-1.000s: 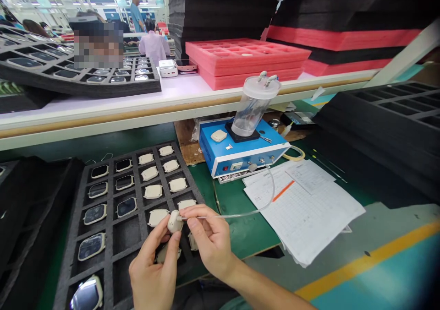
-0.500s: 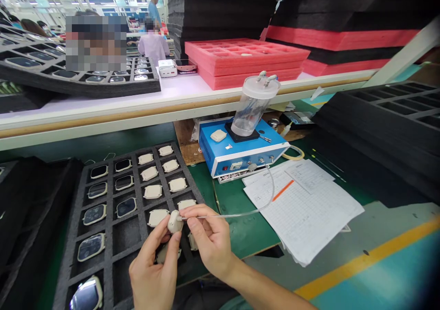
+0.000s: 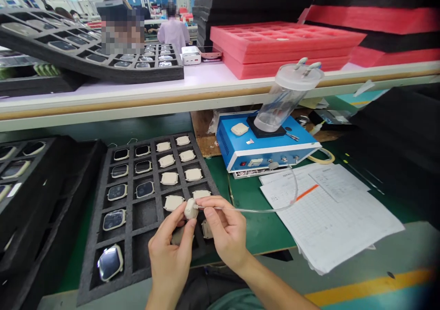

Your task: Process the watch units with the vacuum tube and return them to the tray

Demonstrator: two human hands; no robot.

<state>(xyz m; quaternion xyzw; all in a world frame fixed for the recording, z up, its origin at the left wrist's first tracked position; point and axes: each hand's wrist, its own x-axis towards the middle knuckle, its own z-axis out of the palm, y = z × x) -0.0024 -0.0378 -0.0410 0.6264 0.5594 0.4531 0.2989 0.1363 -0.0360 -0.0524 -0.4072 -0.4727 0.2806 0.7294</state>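
- Head view: left hand over foam tray; fingers grip watch case.
- Right hand over tray's right edge; fingers grip clear tube, apparently meeting case.

L hand and R hand are seen bare, uncovered to the fingertips. L wrist and R forearm are bare too, for the full vis. length. Past the near edge of the worktop, dk. cloth, approx. black, is worn over the lap; garment type can't be told. Next to it, a dk. green garment is worn, only a small curved pc. being shown.
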